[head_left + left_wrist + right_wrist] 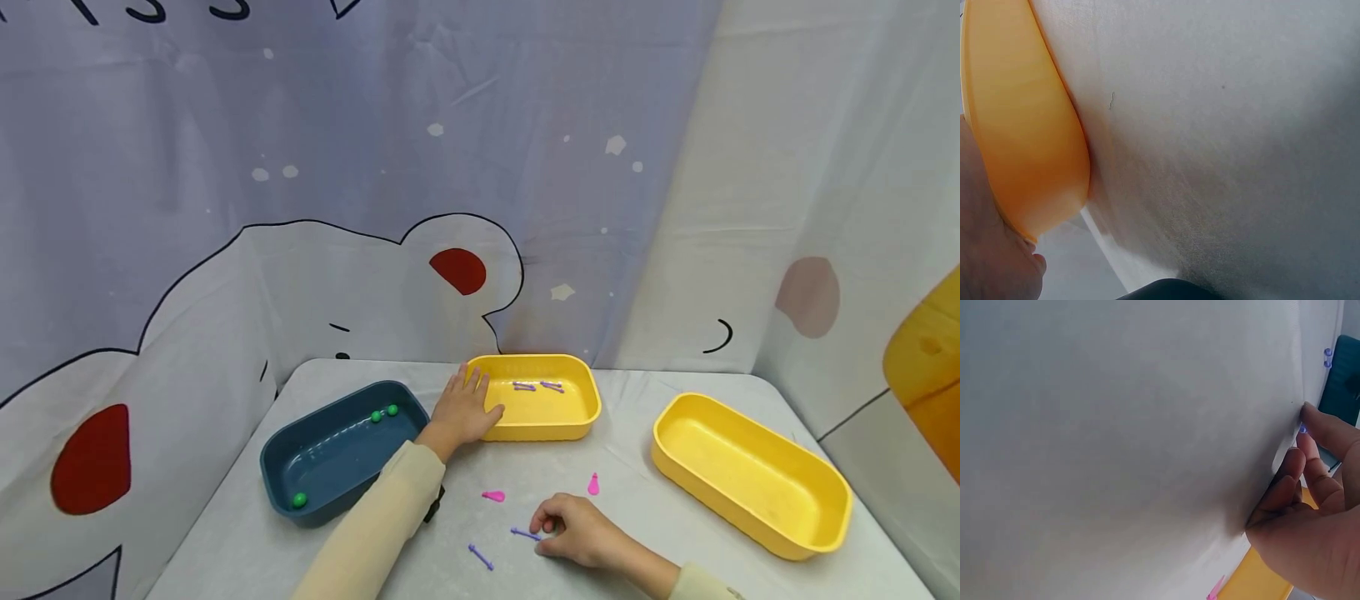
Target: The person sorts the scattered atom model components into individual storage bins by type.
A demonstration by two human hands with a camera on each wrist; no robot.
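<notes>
In the head view my left hand (pixel 463 410) rests on the left end of the middle yellow tray (pixel 536 432), fingers spread and straight over its rim. The left wrist view shows that hand (pixel 997 250) against the outer wall of the yellow tray (pixel 1029 125). Low on the table, my right hand (pixel 581 533) pinches the right end of a small purple stick with knobbed ends (pixel 523 533) between thumb and index finger. A bit of the stick (pixel 1303 429) shows between the fingers in the right wrist view. Another purple stick (pixel 481 557) lies to its left.
Several purple sticks (pixel 551 387) lie inside the middle tray. Two pink bulb-shaped pieces, one left (pixel 493 496) and one right (pixel 593 484), lie on the table. A dark blue tray (pixel 300 450) with green balls (pixel 299 500) stands left, another yellow tray (pixel 750 475) right.
</notes>
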